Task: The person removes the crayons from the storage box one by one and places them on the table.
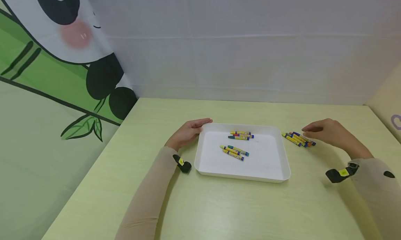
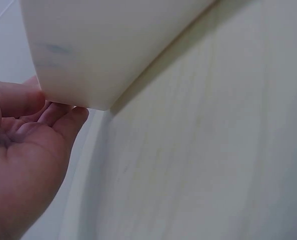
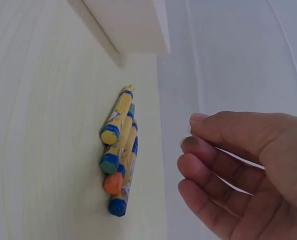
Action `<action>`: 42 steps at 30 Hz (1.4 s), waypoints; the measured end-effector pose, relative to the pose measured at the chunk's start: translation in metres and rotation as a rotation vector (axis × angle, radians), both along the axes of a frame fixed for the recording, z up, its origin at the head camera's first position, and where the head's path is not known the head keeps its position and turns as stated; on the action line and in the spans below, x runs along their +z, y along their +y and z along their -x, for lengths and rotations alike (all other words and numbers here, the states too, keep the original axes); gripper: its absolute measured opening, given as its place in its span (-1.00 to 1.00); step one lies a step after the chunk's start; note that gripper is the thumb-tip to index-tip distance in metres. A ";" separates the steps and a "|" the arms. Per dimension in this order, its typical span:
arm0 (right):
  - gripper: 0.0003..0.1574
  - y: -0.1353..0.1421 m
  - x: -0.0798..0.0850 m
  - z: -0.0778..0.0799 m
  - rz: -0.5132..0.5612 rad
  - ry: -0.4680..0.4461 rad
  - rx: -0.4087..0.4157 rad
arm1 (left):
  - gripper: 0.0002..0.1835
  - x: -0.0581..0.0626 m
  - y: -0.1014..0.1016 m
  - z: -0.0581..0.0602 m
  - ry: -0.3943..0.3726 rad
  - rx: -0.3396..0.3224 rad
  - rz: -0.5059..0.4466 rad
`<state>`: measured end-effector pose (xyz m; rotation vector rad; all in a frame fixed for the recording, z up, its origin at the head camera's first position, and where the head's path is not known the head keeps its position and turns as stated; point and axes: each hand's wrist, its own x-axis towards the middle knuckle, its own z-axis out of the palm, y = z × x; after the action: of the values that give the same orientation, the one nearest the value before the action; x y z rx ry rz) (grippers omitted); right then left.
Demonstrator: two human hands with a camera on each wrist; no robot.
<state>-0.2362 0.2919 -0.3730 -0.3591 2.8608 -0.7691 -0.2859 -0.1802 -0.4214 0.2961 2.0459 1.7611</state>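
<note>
A white tray point(image 1: 266, 156) lies on the table. My left hand point(image 1: 188, 132) holds its far left corner, and in the left wrist view the thumb and fingertips meet the tray's rim point(image 2: 78, 75). Inside the tray are two groups of three crayons: a back group with a red crayon point(image 1: 238, 135) and a front group with yellow crayons point(image 1: 233, 155) and a green-tipped one. Several crayons point(image 1: 298, 139) lie bunched on the table right of the tray. Just right of that bunch my right hand point(image 1: 330, 135) hovers, fingers loosely bent, holding nothing. The right wrist view shows these crayons point(image 3: 119, 125) apart from the fingertips.
The pale wooden table point(image 1: 219, 208) extends around the tray. A light grey cloth backdrop point(image 1: 244, 59) stands behind its far edge. A wall with a cartoon panda picture point(image 1: 75, 59) is at the left.
</note>
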 end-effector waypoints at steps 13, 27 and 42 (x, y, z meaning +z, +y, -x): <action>-0.53 -0.046 0.021 0.001 0.078 -0.010 0.132 | -0.46 0.001 0.000 -0.001 0.007 -0.002 0.018; -0.61 -0.106 0.020 0.021 0.091 -0.095 0.397 | -0.47 -0.001 0.000 0.001 0.005 -0.007 0.016; -0.72 -0.145 0.002 0.033 0.046 -0.202 0.527 | -0.46 0.001 0.003 0.003 0.014 0.001 0.008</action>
<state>-0.2694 0.1471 -0.3707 -0.9332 2.3952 -0.7133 -0.2886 -0.1770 -0.4205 0.3065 2.0623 1.7561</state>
